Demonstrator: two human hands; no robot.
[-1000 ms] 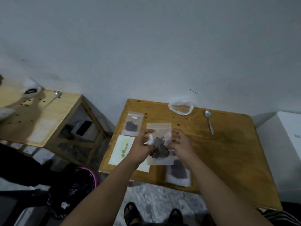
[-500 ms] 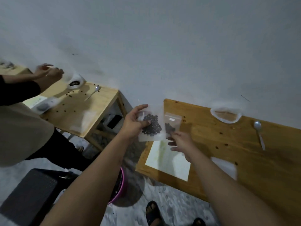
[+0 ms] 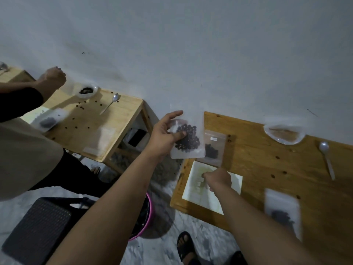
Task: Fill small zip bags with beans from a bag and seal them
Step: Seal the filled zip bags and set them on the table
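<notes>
Holding up a filled zip bag (image 3: 191,131), the left hand (image 3: 162,137) has it pinched: thumb pressed across the front, index finger stretched along the top, dark beans (image 3: 188,139) bunched in the lower half. That bag hangs upright in the air just off the left edge of the wooden table (image 3: 257,169), with the floor below it. Down on the table, the right hand (image 3: 217,179) sits knuckles-up over a white sheet (image 3: 200,197) at the near left corner, fingers curled under; whether they pinch anything, I cannot tell. Just beyond that sheet lies a second zip bag (image 3: 213,148), flat, with a small clump of beans inside and a white label near its top. Over at the near right, a third bag (image 3: 282,211) lies blurred, a dark clump in it. At the far edge by the wall sits the clear plastic bag (image 3: 284,133), mouth open, and a spoon (image 3: 327,161) lies right of it, bowl toward the wall. A few loose beans dot the wood. To the left, another table (image 3: 89,129) carries scattered beans, a second spoon (image 3: 110,104) and a white-rimmed container (image 3: 87,91), with another person's hand (image 3: 54,77) curled at its far left. A pink bucket (image 3: 150,211) stands on the floor between the tables.
</notes>
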